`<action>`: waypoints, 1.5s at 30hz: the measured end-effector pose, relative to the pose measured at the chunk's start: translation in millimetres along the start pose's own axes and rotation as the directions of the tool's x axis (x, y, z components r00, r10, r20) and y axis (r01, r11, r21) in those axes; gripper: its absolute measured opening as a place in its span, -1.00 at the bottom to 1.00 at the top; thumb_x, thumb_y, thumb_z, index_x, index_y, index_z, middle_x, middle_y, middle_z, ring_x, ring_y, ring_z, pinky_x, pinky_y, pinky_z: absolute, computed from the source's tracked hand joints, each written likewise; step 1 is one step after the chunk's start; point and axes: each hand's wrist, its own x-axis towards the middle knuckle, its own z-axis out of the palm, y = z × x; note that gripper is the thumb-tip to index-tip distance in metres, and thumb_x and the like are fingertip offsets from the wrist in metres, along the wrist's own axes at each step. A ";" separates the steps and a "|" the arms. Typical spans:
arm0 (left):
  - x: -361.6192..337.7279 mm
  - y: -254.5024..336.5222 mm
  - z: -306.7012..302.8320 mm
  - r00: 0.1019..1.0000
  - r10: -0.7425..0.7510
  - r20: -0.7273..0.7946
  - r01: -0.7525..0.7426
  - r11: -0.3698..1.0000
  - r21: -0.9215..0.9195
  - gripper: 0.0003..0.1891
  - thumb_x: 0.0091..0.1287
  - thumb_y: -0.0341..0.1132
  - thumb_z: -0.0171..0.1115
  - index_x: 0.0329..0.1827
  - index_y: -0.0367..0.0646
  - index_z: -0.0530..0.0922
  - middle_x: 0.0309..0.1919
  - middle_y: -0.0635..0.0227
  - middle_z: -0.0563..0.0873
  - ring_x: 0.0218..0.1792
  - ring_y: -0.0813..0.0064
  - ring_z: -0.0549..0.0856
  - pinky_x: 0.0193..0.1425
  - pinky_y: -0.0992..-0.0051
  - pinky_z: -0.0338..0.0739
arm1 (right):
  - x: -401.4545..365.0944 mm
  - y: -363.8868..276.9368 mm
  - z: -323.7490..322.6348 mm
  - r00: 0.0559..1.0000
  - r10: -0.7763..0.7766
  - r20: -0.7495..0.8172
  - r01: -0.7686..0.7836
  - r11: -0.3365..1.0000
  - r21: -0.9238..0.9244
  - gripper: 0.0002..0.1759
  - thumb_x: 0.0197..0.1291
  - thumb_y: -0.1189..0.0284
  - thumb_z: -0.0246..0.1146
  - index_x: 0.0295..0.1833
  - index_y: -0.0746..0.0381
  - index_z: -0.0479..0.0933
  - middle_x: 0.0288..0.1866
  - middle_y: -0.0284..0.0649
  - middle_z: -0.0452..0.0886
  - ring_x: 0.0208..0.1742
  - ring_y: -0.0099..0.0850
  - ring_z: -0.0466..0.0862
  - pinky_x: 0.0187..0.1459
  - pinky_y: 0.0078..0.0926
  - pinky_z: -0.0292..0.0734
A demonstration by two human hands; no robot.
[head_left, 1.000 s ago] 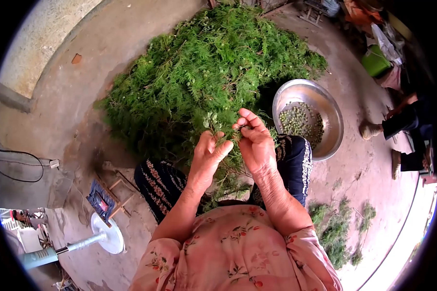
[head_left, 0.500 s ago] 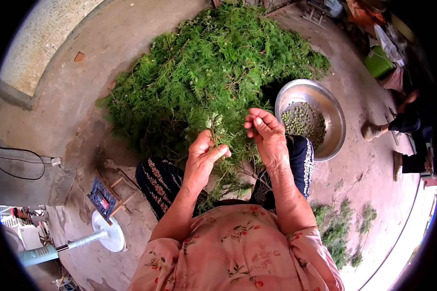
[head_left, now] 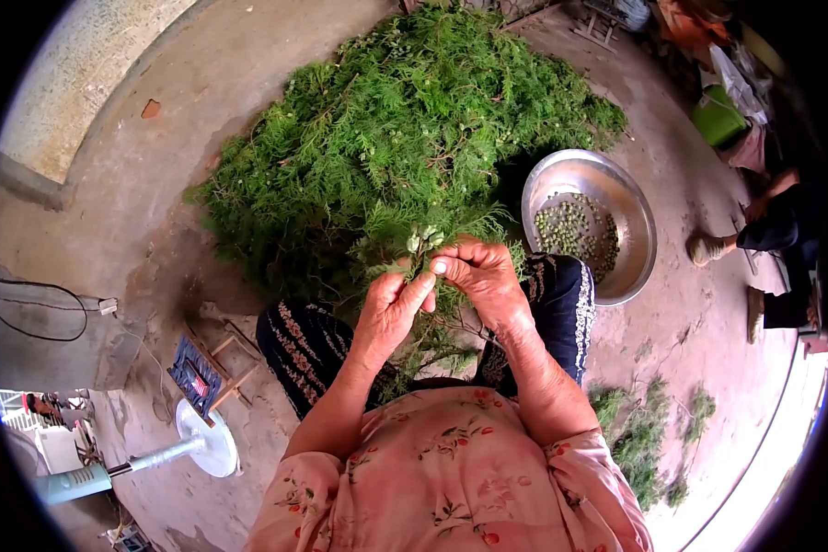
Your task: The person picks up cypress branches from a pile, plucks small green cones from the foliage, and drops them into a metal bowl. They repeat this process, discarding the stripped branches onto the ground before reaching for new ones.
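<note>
Between my knees, my left hand pinches a green sprig that has pale green cones near its top. My right hand meets it, thumb and fingers closed on the same sprig close to the left thumb. Just beyond both hands rises a big heap of leafy green branches. To the right of my right hand stands a wide metal basin, with many small round green cones in its bottom.
Loose green sprigs lie on the floor at the lower right. A wooden stool and a fan's round base stand at the left. Another person's legs show at the right, near a green container.
My right hand has moved left and down from beside the basin to the sprig, and its fingers have closed there. The left hand has shifted slightly right with the sprig.
</note>
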 end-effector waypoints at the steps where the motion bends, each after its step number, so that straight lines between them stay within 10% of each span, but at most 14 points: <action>1: -0.3 0.1 4.3 0.998 0.016 -0.054 -0.020 0.996 -0.083 -0.72 0.34 -0.20 0.10 -0.39 -0.25 0.50 -0.62 0.44 0.52 -0.55 0.67 0.47 -0.47 0.62 0.31 | -0.6 0.6 2.1 1.000 -0.023 -0.013 0.022 1.000 -0.014 -0.85 0.09 0.49 0.28 -0.27 0.36 0.58 -0.45 -0.38 0.57 -0.43 -0.62 0.51 -0.34 -0.70 0.46; 14: -8.6 0.6 0.4 0.978 -0.197 -0.068 0.136 0.850 -0.508 -0.81 0.24 -0.29 0.22 -0.24 -0.25 0.64 -0.58 0.54 0.51 -0.64 0.75 0.30 -0.58 0.68 0.17 | -5.4 0.3 -8.1 0.976 0.215 0.043 -0.193 0.744 0.640 -0.78 0.20 0.34 0.18 -0.19 0.28 0.51 -0.24 -0.18 0.58 -0.35 -0.43 0.54 -0.41 -0.58 0.40; 19: -10.2 -0.4 -2.6 0.988 -0.058 -0.145 0.033 0.985 -0.169 -0.75 0.28 -0.19 0.19 -0.26 -0.23 0.66 -0.73 0.62 0.35 -0.68 0.78 0.24 -0.60 0.63 0.10 | 1.2 -9.9 -16.6 0.994 0.111 0.010 -0.095 0.803 0.588 -0.83 0.15 0.40 0.23 -0.28 0.29 0.52 -0.30 -0.21 0.57 -0.50 -0.54 0.49 -0.60 -0.71 0.27; 28: -13.8 0.5 -8.7 0.984 -0.022 -0.176 0.045 0.991 0.127 -0.74 0.23 -0.27 0.24 -0.52 -0.30 0.60 -0.80 0.62 0.31 -0.69 0.79 0.23 -0.66 0.56 0.06 | -0.7 -40.1 3.3 0.992 0.032 0.120 -0.004 0.973 -0.229 -0.64 0.12 0.38 0.26 0.03 0.29 0.53 -0.21 -0.35 0.50 -0.37 -0.68 0.47 -0.38 -0.76 0.44; 38: -15.8 8.7 -7.0 0.987 0.024 -0.158 -0.015 0.998 0.059 -0.80 0.18 -0.39 0.25 -0.55 -0.30 0.54 -0.73 0.59 0.42 -0.65 0.79 0.29 -0.62 0.61 0.13 | -0.8 -29.6 6.4 0.947 0.301 0.113 -0.315 0.939 0.141 -0.69 0.05 0.43 0.33 -0.10 0.35 0.57 -0.40 -0.43 0.50 -0.58 -0.74 0.38 -0.61 -0.83 0.22; 45: -19.0 9.2 2.3 0.946 -0.033 -0.324 -0.001 0.995 -0.105 -0.86 0.13 -0.35 0.28 -0.48 -0.26 0.66 -0.76 0.62 0.40 -0.69 0.77 0.27 -0.60 0.61 0.10 | 0.9 -3.6 21.1 0.929 -0.175 -0.326 0.156 0.984 -0.086 -0.96 -0.01 0.54 0.35 -0.40 0.25 0.63 -0.41 -0.43 0.53 -0.58 -0.72 0.34 -0.60 -0.75 0.21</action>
